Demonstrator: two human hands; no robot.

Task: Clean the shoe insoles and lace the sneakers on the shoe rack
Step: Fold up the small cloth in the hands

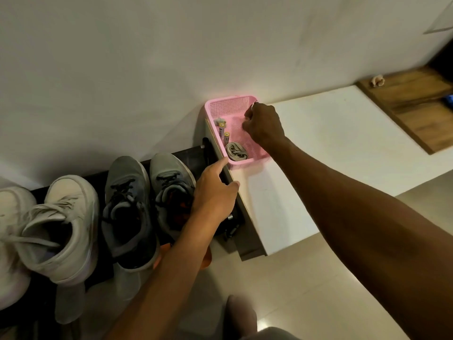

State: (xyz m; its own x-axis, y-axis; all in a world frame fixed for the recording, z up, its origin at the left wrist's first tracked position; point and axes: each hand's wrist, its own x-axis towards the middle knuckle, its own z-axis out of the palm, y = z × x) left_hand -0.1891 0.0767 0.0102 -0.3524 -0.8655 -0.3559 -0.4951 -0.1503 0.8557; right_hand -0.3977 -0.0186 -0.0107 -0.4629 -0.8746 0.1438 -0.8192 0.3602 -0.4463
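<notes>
A pink plastic basket (229, 106) stands on the left end of a white cabinet top (323, 143), against the wall. A coiled grey shoelace (235, 152) lies in the basket's near end. My right hand (264, 125) is over the basket's right side with its fingers curled; nothing shows in its grip. My left hand (215, 192) reaches over the dark shoe rack (193, 154), with its index finger touching the basket's near left corner and its thumb at the cabinet's edge. On the rack stand two grey sneakers (127, 204) and two white sneakers (66, 227).
Two small batteries (224, 133) lie at the basket's left wall. A wooden board (414, 106) lies at the far right with a small beige object (377, 81) on it. The wall rises behind the rack and cabinet, and pale floor tiles (282, 290) lie below.
</notes>
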